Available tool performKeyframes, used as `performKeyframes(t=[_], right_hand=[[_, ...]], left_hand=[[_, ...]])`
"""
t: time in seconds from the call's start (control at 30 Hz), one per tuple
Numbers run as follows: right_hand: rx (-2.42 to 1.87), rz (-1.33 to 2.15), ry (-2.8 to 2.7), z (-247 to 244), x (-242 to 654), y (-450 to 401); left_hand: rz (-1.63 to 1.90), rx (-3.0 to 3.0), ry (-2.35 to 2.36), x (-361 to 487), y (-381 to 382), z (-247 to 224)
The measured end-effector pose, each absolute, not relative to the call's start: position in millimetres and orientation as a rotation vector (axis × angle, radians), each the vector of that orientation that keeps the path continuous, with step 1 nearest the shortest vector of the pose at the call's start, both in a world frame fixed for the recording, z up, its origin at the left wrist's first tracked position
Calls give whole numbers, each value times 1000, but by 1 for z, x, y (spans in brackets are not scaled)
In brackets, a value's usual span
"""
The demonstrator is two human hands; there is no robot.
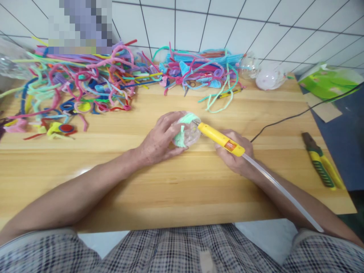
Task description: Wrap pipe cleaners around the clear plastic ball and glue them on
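Observation:
My left hand (pixel 163 138) is wrapped round a clear plastic ball (pixel 194 135) over the middle of the table. Mint-green pipe cleaner pieces (pixel 180 138) lie on the ball's surface. In my right hand (pixel 234 151) is a yellow hot glue gun (pixel 213 135), its nozzle at the green piece near the top of the ball. A long translucent glue stick (pixel 281 191) sticks out of the gun's back end and reaches over my right forearm. The fingers of my right hand are partly hidden beneath the gun.
Tangled coloured pipe cleaners (pixel 93 81) heap along the back left, with a blue and pink bundle (pixel 204 62) beside them. Clear balls (pixel 270 77) stand at the back right. Pliers (pixel 321 161) lie near the right edge. A black cord (pixel 295 114) runs from the right. A green packet (pixel 331 80) is beyond the table.

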State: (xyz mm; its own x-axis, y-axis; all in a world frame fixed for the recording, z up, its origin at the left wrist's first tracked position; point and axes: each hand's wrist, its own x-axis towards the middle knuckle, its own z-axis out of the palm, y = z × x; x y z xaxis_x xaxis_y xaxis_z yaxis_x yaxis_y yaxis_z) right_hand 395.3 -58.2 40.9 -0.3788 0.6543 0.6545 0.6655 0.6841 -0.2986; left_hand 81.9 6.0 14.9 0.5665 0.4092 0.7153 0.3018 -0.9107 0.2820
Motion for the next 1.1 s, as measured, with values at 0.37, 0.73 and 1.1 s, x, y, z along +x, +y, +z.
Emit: performKeyframes(t=[0.37, 0.73, 1.1], right_hand=[[-1023, 47, -2068, 38, 397, -63], [-1048, 112, -2073, 38, 397, -61], [-1099, 105, -2075, 39, 396, -62]], left_hand=[[1244, 2661, 642, 82, 4, 17], [1233, 2660, 639, 83, 3, 17], [1247, 2634, 632, 84, 3, 16]])
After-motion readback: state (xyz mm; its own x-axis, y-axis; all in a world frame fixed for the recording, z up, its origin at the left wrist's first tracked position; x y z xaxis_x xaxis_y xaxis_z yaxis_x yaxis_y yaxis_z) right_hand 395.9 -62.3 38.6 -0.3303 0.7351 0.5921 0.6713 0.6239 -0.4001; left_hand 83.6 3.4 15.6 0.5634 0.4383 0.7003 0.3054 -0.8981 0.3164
